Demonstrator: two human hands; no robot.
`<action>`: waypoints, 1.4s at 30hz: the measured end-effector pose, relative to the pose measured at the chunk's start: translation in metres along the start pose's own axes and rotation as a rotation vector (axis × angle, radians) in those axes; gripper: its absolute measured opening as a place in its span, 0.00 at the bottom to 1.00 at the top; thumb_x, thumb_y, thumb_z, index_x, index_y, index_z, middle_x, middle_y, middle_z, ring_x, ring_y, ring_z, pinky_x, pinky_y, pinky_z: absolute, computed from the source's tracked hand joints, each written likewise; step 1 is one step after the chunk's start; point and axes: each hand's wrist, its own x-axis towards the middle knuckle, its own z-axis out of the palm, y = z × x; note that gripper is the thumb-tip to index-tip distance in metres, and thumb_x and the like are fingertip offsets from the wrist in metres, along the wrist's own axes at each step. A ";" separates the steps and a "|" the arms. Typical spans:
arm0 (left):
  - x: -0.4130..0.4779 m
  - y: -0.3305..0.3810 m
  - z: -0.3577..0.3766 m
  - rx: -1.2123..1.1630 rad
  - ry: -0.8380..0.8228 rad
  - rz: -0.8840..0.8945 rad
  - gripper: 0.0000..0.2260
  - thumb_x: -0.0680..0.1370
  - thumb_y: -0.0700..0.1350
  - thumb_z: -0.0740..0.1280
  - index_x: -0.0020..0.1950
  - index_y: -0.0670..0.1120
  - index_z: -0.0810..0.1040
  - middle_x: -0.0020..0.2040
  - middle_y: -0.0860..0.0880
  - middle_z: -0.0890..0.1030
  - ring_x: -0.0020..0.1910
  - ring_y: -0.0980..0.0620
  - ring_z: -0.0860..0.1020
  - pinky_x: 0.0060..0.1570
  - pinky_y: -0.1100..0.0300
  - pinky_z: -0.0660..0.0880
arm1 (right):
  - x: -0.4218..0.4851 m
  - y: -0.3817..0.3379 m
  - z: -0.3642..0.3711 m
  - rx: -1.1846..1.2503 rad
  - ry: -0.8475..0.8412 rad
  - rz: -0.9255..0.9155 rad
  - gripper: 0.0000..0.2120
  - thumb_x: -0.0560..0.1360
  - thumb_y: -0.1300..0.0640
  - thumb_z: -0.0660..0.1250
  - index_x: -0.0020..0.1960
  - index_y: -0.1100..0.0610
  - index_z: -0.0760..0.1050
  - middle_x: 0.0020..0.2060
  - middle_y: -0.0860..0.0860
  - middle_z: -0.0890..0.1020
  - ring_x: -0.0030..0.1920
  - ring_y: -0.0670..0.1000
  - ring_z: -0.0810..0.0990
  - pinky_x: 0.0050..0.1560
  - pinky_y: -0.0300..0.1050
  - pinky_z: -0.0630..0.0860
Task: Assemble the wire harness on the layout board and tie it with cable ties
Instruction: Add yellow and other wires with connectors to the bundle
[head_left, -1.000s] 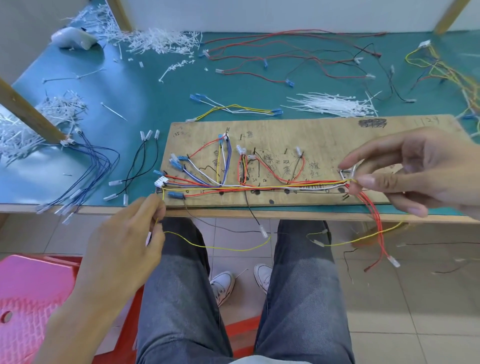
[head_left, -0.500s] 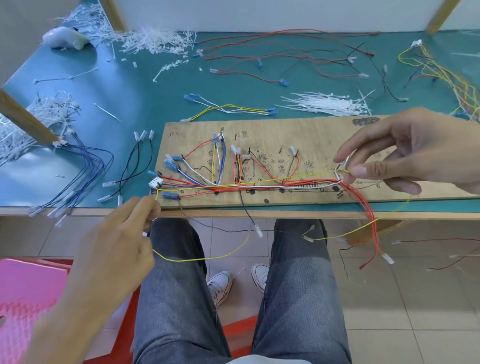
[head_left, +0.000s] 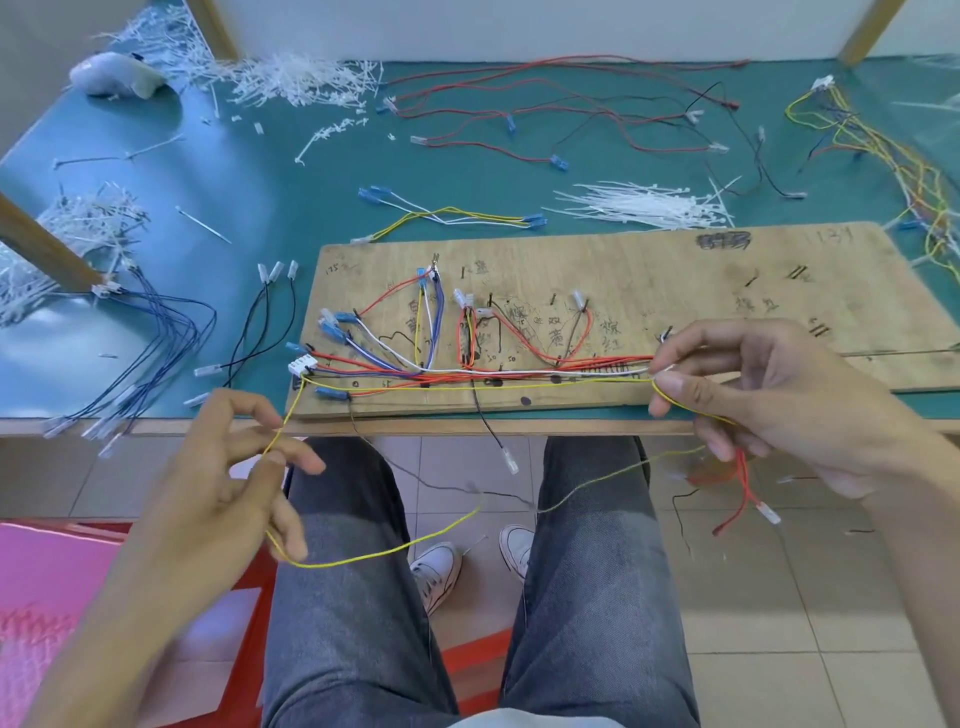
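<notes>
A wooden layout board lies on the green table with a harness of red, white, blue and yellow wires strung between its pegs. A long yellow wire runs along the board's front edge. My left hand pinches that wire below the board's left corner, where it loops down over my lap. At the harness's right end, my right hand pinches the yellow wire together with the bundle. Red wire ends hang below that hand.
A pile of white cable ties lies just behind the board. Loose red and black wires spread across the back, yellow ones at the right, blue and black wires at the left. Cut tie scraps litter the far left. A pink stool stands at lower left.
My left hand has drawn the yellow wire down and out into a longer loop. My right hand has lowered onto the harness's right end.
</notes>
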 end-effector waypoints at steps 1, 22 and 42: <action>0.001 0.001 -0.002 -0.032 0.002 -0.017 0.19 0.84 0.29 0.57 0.54 0.55 0.69 0.47 0.43 0.86 0.19 0.37 0.74 0.19 0.52 0.74 | 0.000 0.000 0.002 0.009 0.023 -0.015 0.09 0.75 0.50 0.74 0.51 0.54 0.82 0.45 0.58 0.88 0.23 0.52 0.74 0.22 0.35 0.61; -0.007 0.027 0.012 -0.119 -0.115 -0.100 0.15 0.76 0.47 0.73 0.61 0.58 0.76 0.46 0.43 0.86 0.36 0.41 0.85 0.32 0.46 0.84 | 0.006 -0.002 0.014 0.054 0.079 -0.037 0.03 0.77 0.55 0.74 0.48 0.54 0.83 0.41 0.58 0.87 0.27 0.55 0.79 0.25 0.42 0.74; -0.001 0.075 0.063 0.777 0.150 0.628 0.13 0.80 0.46 0.67 0.64 0.47 0.82 0.58 0.50 0.81 0.59 0.46 0.77 0.61 0.53 0.73 | 0.003 0.005 0.011 0.084 0.217 0.101 0.05 0.78 0.59 0.74 0.50 0.62 0.83 0.40 0.60 0.85 0.24 0.55 0.78 0.24 0.44 0.76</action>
